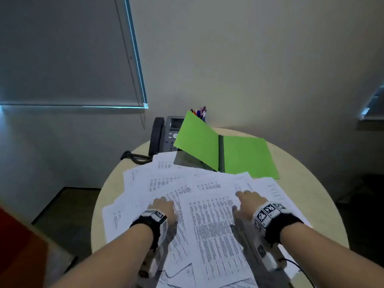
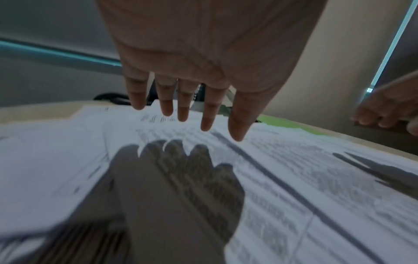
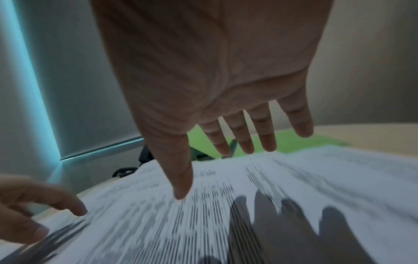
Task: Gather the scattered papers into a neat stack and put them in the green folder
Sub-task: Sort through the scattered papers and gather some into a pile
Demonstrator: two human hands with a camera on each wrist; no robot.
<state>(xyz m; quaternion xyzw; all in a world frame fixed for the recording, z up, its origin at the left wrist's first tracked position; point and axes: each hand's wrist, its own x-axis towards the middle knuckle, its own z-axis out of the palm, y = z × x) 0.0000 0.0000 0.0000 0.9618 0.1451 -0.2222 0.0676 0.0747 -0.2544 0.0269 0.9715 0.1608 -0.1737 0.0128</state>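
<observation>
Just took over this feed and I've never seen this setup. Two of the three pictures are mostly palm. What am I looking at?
No machine here: a person's two bare hands, with a camera on a strap at each wrist. The wide picture comes from a head camera looking down at a round table. The other two look along the left hand and the right hand from the wrists, hence the big palms. Printed papers lie fanned across the table; behind them are an open green folder, a desk phone and some pens. Both hands are spread open over the papers and hold nothing; their shadows suggest they hover just above.
</observation>
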